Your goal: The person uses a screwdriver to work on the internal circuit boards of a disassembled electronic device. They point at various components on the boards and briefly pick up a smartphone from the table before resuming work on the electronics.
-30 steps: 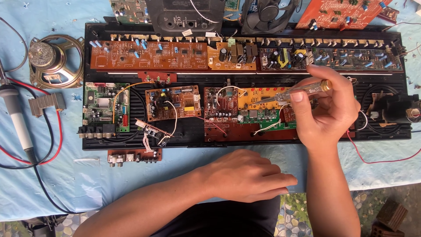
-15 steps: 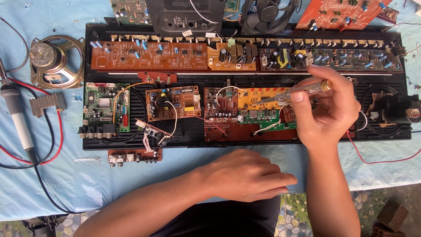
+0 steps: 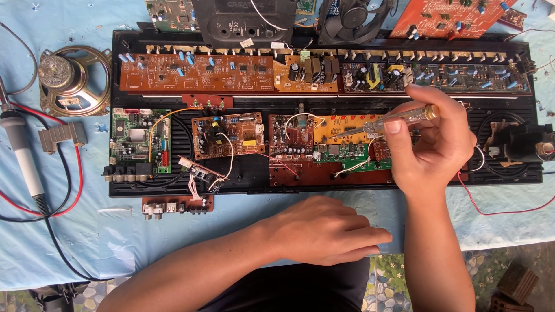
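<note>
Head view shows your right hand [image 3: 430, 147] closed on a screwdriver [image 3: 399, 119], thumb and fingers pinching its clear handle near the brass cap, with the shaft slanting down to the left and its tip over the yellow board [image 3: 347, 130] in the middle of the black chassis [image 3: 144, 188]. Your left hand [image 3: 324, 231] lies flat, palm down and holding nothing, fingers together and pointing right, on the blue cloth of the worktop [image 3: 115, 237] just in front of the chassis. Brown circuit boards [image 3: 196, 72] run along the far side of the chassis, and a green board [image 3: 139, 138] sits at its left end. Left of the chassis, a speaker [image 3: 72, 81] lies on the cloth, with a soldering iron [image 3: 23, 156] and its red and black wires nearer you.
</note>
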